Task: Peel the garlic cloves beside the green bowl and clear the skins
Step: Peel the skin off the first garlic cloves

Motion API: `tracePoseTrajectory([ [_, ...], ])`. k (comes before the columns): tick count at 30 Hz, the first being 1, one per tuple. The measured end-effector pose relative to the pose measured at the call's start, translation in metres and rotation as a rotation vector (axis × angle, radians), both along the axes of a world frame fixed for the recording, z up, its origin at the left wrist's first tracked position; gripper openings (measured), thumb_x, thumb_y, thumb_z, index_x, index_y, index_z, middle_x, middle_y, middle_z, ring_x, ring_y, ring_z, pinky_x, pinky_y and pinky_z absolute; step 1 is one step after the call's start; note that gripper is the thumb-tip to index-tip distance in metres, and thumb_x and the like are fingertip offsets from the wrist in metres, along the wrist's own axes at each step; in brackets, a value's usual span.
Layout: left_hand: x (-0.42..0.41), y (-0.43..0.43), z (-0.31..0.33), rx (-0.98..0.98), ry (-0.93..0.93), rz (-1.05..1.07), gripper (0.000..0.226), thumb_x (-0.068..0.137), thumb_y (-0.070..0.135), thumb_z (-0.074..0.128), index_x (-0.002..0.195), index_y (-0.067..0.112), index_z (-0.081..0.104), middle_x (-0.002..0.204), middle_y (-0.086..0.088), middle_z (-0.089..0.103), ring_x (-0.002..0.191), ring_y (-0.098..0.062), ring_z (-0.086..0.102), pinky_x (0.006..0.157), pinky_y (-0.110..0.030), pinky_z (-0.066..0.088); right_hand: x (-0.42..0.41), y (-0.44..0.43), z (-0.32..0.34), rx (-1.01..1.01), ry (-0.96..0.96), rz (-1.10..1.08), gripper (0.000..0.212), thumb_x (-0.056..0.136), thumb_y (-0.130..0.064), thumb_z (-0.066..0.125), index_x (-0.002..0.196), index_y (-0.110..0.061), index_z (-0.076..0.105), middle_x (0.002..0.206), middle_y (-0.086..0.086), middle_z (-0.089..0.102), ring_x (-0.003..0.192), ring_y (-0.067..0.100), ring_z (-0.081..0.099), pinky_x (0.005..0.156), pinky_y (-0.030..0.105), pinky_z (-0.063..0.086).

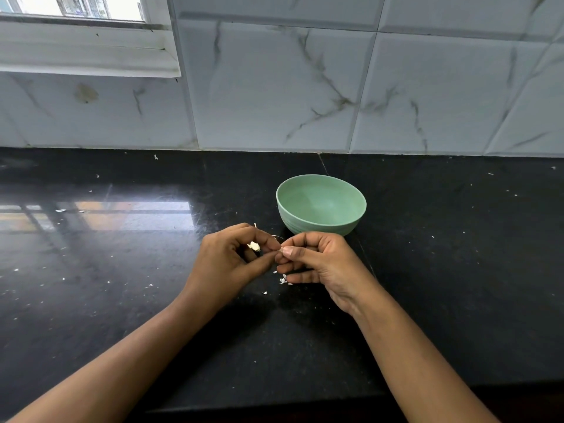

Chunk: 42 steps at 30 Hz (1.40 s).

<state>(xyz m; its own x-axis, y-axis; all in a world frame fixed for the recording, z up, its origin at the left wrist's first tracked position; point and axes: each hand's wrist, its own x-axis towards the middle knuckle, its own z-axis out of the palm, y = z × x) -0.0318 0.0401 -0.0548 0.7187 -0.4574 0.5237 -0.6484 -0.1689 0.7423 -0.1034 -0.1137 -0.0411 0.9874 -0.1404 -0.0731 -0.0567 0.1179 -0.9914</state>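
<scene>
garlic clove (pixel 254 246), a pale angular piece, sits in the left hand (pixel 235 257), held just above the counter (pixel 91 285) near its front middle. the left grip is curled tight, thumb and fingers closed round the clove so that only part of it shows. the right hand (pixel 317 265) meets it fingertip to fingertip. its grip is closed too, thumb and forefinger pinching a small pale bit (pixel 285 250); whether that is loose skin or the clove's end cannot be told. the other right fingers are curled in beneath. under the hands, loose skin flakes (pixel 282 281) lie on the black counter, with finer white specks scattered widely to both sides. just behind the right hand stands the green bowl (pixel 320 206), upright, its near wall partly hidden by the knuckles. further back the counter meets a wall of marbled grey tiles (pixel 274 87), and at the far left a white window frame (pixel 91 56) is set into that wall.
</scene>
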Motion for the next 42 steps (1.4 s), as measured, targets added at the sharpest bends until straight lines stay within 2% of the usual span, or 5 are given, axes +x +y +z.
tracePoseTrajectory([
  [11,-0.004,-0.001,0.004,-0.043,0.277,-0.083,0.023,0.072,0.0,0.078,0.068,0.019,0.065,0.056,0.002,0.064,0.041,-0.013,0.056,0.04,-0.016,0.038,-0.001,0.0,0.001,0.018,-0.006,0.019,0.007,0.088,-0.003,0.059,0.085,-0.005,0.064,0.068,0.001,0.071,0.06,0.009,0.066,0.058,0.023,0.056],
  [17,-0.002,0.002,0.008,-0.101,0.345,-0.086,0.013,0.072,0.016,0.076,0.082,0.02,0.069,0.071,-0.002,0.068,0.045,-0.018,0.061,0.039,-0.022,0.042,0.0,0.001,0.0,0.017,-0.032,-0.039,0.008,0.089,-0.004,0.059,0.084,-0.007,0.065,0.068,0.002,0.068,0.061,0.009,0.066,0.055,0.024,0.055],
  [26,-0.004,0.0,0.006,0.088,0.167,0.044,0.02,0.077,0.011,0.076,0.078,0.03,0.073,0.059,0.011,0.069,0.048,-0.011,0.065,0.047,-0.016,0.047,0.003,0.003,-0.01,-0.315,-0.165,-0.135,0.014,0.086,-0.005,0.065,0.079,-0.017,0.067,0.072,0.005,0.071,0.066,0.012,0.069,0.054,0.022,0.054],
  [32,-0.005,-0.001,0.007,0.13,0.131,0.094,0.02,0.075,0.017,0.078,0.074,0.035,0.07,0.055,0.023,0.065,0.049,-0.001,0.064,0.053,-0.009,0.046,0.005,0.005,-0.017,-0.643,-0.304,-0.261,0.009,0.081,-0.012,0.07,0.078,-0.021,0.071,0.067,0.0,0.07,0.065,0.012,0.068,0.066,0.038,0.058],
  [42,-0.001,-0.008,0.001,0.062,0.175,0.16,0.018,0.072,0.009,0.076,0.068,0.025,0.071,0.06,0.009,0.069,0.059,-0.015,0.069,0.06,-0.03,0.055,0.007,0.014,-0.022,-0.789,-0.418,-0.367,0.001,0.08,-0.014,0.071,0.08,-0.013,0.071,0.07,-0.005,0.069,0.063,0.006,0.064,0.061,0.031,0.055],
])
